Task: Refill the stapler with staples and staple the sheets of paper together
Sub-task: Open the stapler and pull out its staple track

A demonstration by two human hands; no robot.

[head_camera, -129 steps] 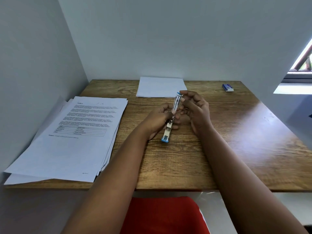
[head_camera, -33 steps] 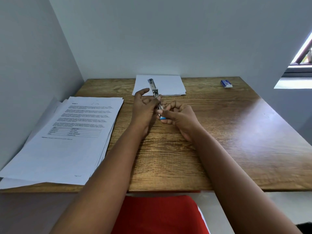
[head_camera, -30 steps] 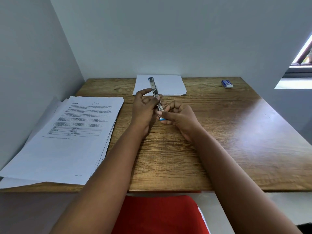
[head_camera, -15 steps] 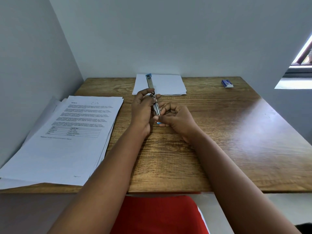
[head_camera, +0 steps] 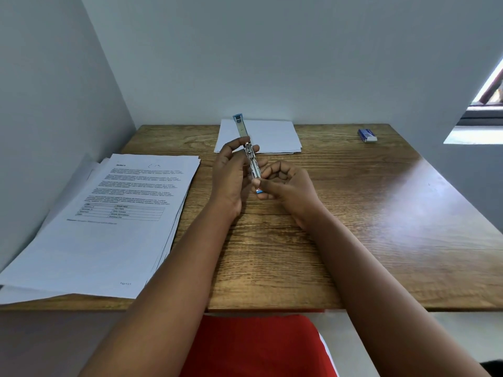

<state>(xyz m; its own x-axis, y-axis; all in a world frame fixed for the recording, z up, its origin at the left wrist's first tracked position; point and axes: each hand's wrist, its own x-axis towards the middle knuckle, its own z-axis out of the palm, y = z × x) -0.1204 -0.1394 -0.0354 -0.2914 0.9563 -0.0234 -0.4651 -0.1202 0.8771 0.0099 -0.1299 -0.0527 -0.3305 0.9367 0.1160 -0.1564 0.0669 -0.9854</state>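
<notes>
"Page" footer [head_camera: 125, 283] on printed sheets [head_camera: 109, 213]

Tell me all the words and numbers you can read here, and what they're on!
Printed page on top of the paper stack: paragraphs, table, handwritten mark and page footer all too small and blurred to read.
Small blue box: no readable label.
Stapler: no text visible.

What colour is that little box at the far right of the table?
Blue and white small box, seen in the head view.
</notes>
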